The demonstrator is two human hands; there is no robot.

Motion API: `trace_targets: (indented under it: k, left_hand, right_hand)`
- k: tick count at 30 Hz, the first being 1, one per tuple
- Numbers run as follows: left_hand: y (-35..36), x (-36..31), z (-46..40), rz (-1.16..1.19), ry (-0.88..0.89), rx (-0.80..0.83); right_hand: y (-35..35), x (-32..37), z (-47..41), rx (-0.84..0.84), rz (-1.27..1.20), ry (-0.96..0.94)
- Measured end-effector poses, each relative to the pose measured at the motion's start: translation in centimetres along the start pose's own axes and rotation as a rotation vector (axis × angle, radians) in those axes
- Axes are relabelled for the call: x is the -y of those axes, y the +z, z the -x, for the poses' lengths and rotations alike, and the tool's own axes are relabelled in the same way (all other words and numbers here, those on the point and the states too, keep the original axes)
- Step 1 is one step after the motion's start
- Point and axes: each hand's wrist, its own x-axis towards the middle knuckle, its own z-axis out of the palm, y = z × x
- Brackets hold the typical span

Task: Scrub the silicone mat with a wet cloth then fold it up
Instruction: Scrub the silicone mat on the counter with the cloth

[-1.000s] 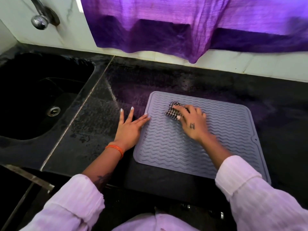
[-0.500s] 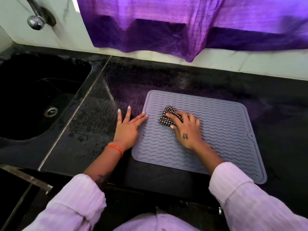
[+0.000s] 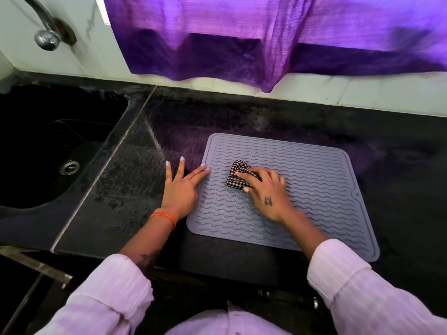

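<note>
Head view: your right hand [image 3: 268, 192] grips cloth [image 3: 238, 176] on mat [image 3: 314, 189]; left hand [image 3: 180, 189] flat, fingers straight, pinning edge. Risk: mat slides if left lifts.

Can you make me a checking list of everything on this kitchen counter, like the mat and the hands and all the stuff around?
Surface: black stone counter, speckled and wet-looking left of the mat.
Job's things: grey silicone mat lies flat and unfolded on the counter; checked cloth is bunched on the mat's left part.
Clutter: nothing seen.
Hands: left hand lies flat on the counter, fingers straight, fingertips touching the mat's left edge; right hand presses the cloth onto the mat, fingers curled over it.
Cables: nothing seen.
Surroundings: black sink with a drain on the left, metal tap above it, purple curtain hanging over the white tiled wall.
</note>
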Motion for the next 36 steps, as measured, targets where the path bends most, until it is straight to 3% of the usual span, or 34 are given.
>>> trace_targets:
  k: [5, 13, 19, 24, 28, 36]
  left_hand:
    - [0.1, 0.0, 0.0, 0.005, -0.004, -0.006]
    - [0.2, -0.1, 0.1, -0.010, -0.011, -0.006]
    - [0.3, -0.3, 0.2, -0.016, -0.008, -0.018]
    - [0.4, -0.3, 0.2, -0.024, -0.016, -0.028]
    - [0.5, -0.4, 0.1, -0.017, -0.023, -0.039]
    - [-0.1, -1.2, -0.2, -0.016, -0.047, -0.042]
  right_hand:
    - [1.0, 1.1, 3.7, -0.076, 0.029, -0.001]
    - [0.3, 0.6, 3.8, -0.024, -0.091, 0.006]
    - [0.4, 1.4, 5.0, -0.011, 0.014, 0.017]
    - [-0.5, 1.5, 6.5, -0.015, -0.108, -0.005]
    - [0.0, 2.1, 8.0, -0.022, -0.001, -0.020]
    - [-0.7, 1.8, 9.6, -0.003, -0.130, -0.042]
